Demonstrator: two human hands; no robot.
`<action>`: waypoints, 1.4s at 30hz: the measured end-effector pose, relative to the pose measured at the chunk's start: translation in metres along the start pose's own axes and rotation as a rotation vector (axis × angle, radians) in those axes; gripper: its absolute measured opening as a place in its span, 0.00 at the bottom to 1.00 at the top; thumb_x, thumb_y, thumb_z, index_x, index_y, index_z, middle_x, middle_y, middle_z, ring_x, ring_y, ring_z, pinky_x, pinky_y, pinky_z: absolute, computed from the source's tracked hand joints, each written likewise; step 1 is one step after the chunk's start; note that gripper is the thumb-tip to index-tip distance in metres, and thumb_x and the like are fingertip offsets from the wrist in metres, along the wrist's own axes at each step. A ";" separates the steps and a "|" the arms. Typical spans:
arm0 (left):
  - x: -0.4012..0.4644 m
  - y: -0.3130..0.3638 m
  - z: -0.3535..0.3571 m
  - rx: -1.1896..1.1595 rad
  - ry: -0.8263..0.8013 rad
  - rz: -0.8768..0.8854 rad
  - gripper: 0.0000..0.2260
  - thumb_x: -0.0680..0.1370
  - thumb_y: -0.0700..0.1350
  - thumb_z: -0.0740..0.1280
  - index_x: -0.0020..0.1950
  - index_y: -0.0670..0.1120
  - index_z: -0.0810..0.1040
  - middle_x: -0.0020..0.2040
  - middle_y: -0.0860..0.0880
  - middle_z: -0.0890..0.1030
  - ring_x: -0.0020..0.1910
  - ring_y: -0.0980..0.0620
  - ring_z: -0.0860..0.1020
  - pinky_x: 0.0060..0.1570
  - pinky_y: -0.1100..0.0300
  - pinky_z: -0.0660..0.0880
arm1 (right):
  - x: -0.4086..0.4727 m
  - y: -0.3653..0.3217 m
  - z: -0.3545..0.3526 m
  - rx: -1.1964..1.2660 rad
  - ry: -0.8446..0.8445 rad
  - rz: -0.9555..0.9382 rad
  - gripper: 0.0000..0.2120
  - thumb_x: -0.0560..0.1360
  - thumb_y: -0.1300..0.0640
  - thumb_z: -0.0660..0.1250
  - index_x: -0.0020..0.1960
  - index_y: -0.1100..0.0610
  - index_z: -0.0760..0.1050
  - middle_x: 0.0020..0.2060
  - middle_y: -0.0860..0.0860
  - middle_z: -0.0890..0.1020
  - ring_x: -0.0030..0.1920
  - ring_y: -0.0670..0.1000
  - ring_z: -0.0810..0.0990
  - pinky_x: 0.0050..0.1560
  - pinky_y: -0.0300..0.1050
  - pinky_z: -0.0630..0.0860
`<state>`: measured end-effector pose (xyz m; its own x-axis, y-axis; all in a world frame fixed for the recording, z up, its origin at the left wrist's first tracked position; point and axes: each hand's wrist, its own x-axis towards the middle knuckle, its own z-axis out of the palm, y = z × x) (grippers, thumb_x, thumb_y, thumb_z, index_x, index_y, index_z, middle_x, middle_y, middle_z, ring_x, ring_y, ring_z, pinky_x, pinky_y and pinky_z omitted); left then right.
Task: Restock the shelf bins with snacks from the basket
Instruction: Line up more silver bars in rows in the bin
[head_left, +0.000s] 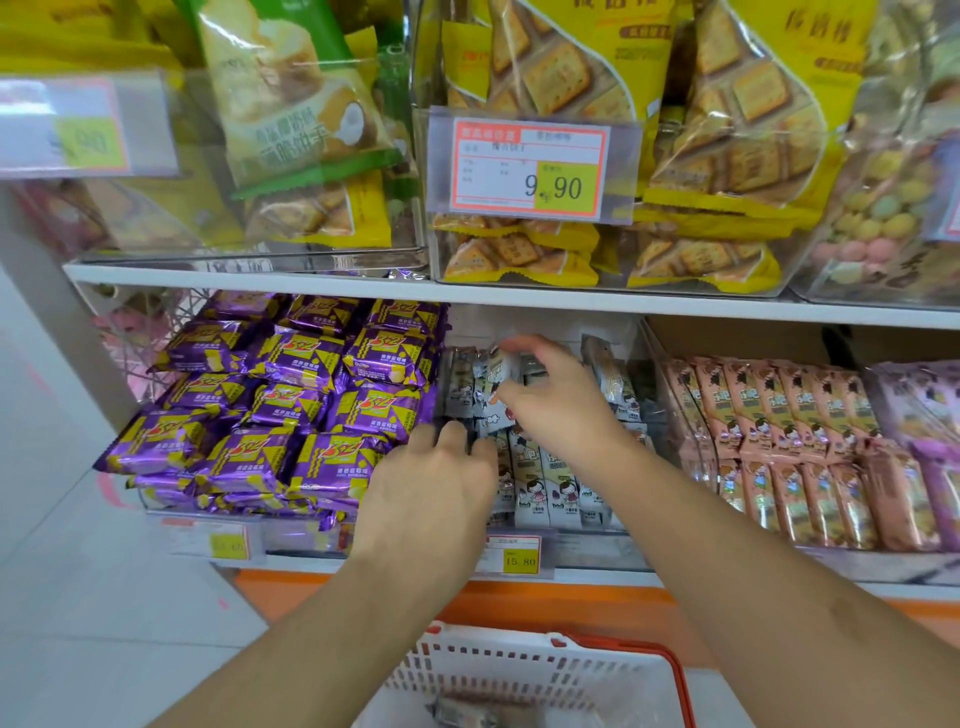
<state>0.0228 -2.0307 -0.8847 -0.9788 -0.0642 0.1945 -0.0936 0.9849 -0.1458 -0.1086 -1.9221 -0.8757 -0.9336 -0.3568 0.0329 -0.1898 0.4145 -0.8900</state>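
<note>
Both my hands are inside the middle clear bin on the lower shelf, which holds grey and white snack bars standing on end. My right hand pinches one grey and white bar between thumb and fingers above the back rows. My left hand rests on the front left of the same bin with its fingers curled onto the packs; what its fingertips hold is hidden. Below, the white basket with a red rim holds at least one wrapped snack.
Purple packs fill the bin to the left and pink bars the bin to the right. The upper shelf carries clear bins of yellow cracker bags. A price tag hangs on the lower shelf edge.
</note>
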 end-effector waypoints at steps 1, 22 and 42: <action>0.000 0.000 0.003 -0.012 0.027 0.016 0.14 0.61 0.39 0.74 0.45 0.46 0.80 0.41 0.46 0.77 0.40 0.43 0.76 0.32 0.53 0.72 | -0.002 0.000 0.000 0.022 -0.008 0.008 0.19 0.75 0.57 0.66 0.60 0.36 0.76 0.33 0.47 0.79 0.30 0.50 0.75 0.31 0.57 0.78; -0.015 0.045 0.009 -0.356 -0.068 0.013 0.28 0.76 0.58 0.43 0.65 0.43 0.70 0.65 0.42 0.70 0.65 0.41 0.73 0.68 0.48 0.72 | -0.045 -0.004 -0.033 0.106 -0.030 0.089 0.20 0.79 0.60 0.64 0.59 0.33 0.77 0.36 0.54 0.74 0.35 0.61 0.77 0.37 0.50 0.78; -0.007 0.048 0.011 -0.327 -0.094 -0.194 0.34 0.78 0.55 0.42 0.68 0.37 0.76 0.72 0.37 0.66 0.70 0.40 0.64 0.73 0.49 0.66 | -0.051 -0.007 -0.041 0.186 -0.016 0.117 0.21 0.80 0.61 0.62 0.59 0.35 0.80 0.36 0.53 0.73 0.28 0.46 0.76 0.47 0.66 0.83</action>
<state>0.0233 -1.9847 -0.9037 -0.9624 -0.2541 0.0966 -0.2306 0.9513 0.2047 -0.0719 -1.8723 -0.8528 -0.9408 -0.3291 -0.0815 -0.0197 0.2931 -0.9559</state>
